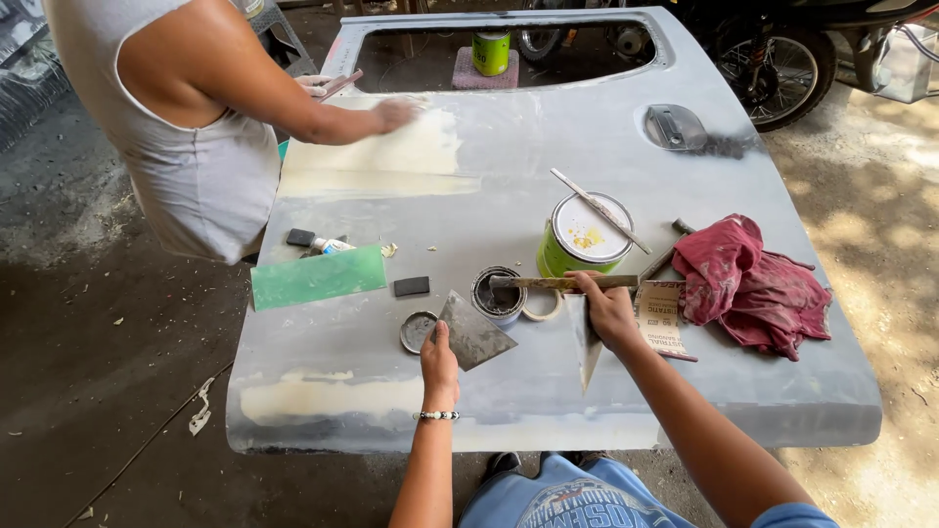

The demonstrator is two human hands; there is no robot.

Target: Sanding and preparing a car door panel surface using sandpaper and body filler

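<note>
green can (579,240), white lid, door centre | green can (491,52), window opening | small grey tin (498,294)

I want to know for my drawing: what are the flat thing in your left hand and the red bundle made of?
The flat blade in the left hand looks like thin metal: grey, dull, smeared, with straight stiff edges. The red bundle looks like cloth: soft crumpled folds, matte, stained.

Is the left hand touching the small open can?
Apart. The head view shows the left hand gripping a metal scraper, with bare panel before the small can.
</note>
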